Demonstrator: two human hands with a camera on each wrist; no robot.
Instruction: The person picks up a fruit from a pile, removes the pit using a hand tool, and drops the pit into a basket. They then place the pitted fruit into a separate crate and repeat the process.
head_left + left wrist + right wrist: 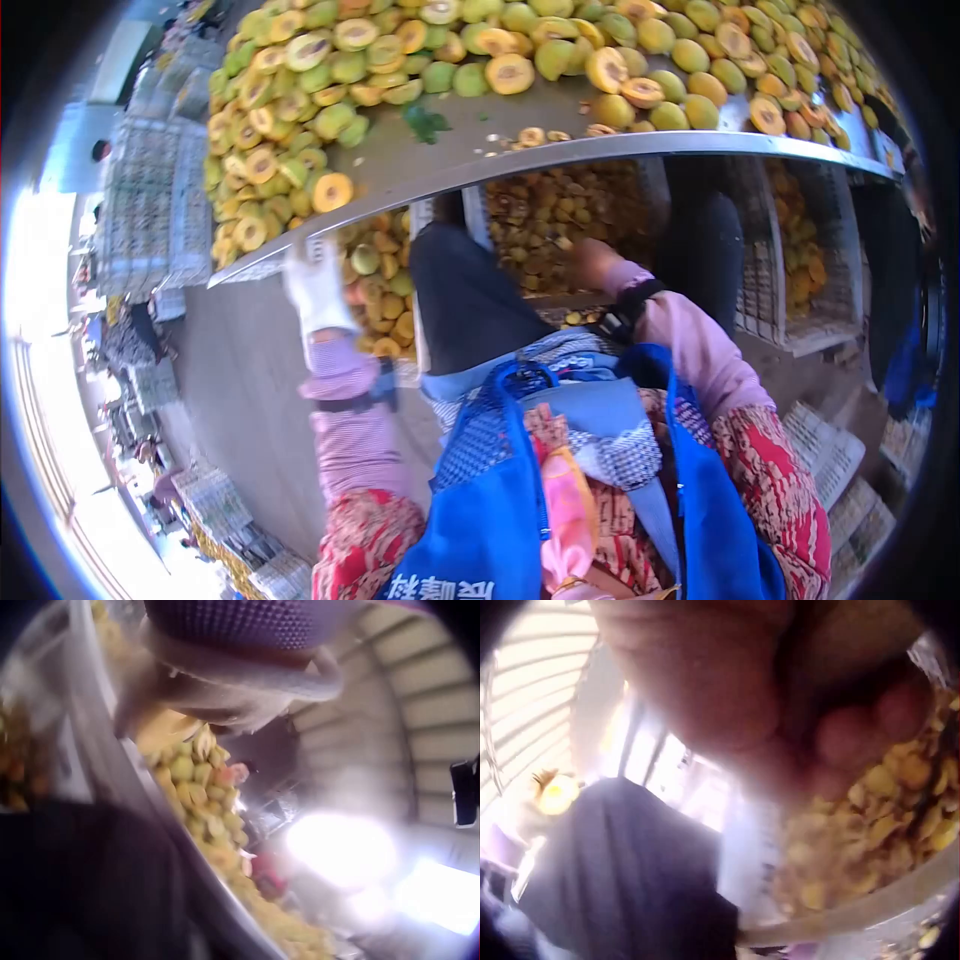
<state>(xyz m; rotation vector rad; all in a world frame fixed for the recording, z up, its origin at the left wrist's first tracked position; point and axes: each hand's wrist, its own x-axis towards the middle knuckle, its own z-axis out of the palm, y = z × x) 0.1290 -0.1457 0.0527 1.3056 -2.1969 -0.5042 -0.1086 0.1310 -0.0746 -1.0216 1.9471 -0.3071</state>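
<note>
In the head view the white-gloved left hand (318,285) is at the metal table's near edge, beside a crate of fruit. The left wrist view shows a yellow fruit (161,731) between the thumb and fingers of this hand (217,694). The bare right hand (592,265) hangs over a middle crate of cut fruit pieces (545,215), a small pale thing at its fingertips. Up close in the right wrist view, the right hand's fingers (844,735) are curled and blurred; whether they grip anything is hidden.
Whole and halved green-yellow fruits (350,65) heap on the metal table (440,145), whose raised rim crosses above the person's knees. Another fruit crate (795,250) stands at the right. Stacked crates (150,200) are at the far left, others at lower right.
</note>
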